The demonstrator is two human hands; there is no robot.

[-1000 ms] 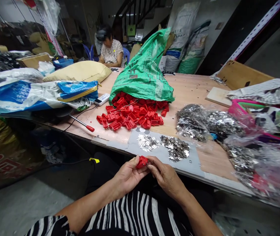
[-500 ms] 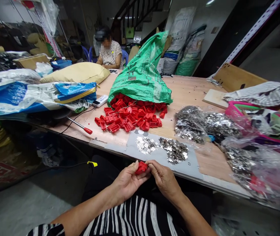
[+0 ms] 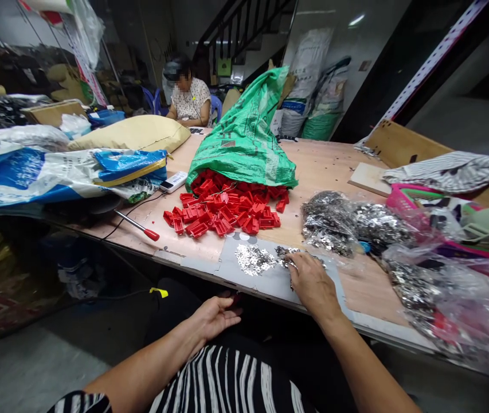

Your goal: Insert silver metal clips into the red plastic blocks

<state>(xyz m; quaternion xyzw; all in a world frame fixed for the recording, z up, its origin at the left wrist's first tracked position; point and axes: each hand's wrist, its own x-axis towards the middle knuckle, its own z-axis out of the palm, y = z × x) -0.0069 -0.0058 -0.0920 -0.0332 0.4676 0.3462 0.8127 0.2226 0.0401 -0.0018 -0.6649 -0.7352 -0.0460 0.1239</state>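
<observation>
My left hand [image 3: 215, 319] is low in front of the table edge, palm turned partly up. Its fingers are stretched out and the thumb is apart. A small dark red thing [image 3: 236, 298] shows dimly by the fingertips; shadow hides whether they touch it. My right hand [image 3: 313, 284] reaches over the pile of darker metal pieces [image 3: 282, 252], fingertips down on it and thumb apart from them. Left of it lies a pile of shiny, flat metal pieces [image 3: 253, 259]. Both piles rest on a grey sheet [image 3: 231, 272]. Behind them, red plastic housings [image 3: 227, 212] spill from a green woven sack [image 3: 244, 149].
Clear bags of metal pieces [image 3: 330, 221] stand at the right, by a pink basket [image 3: 401, 198]. A rod with a red handle [image 3: 152, 234] juts over the left edge. A blue-and-white sack [image 3: 63, 172] lies left. Another person [image 3: 190, 100] sits across the table.
My hands have parted. The left went down and left, and the bright red housing no longer shows clearly there. My right hand moved up and right onto the darker metal pile.
</observation>
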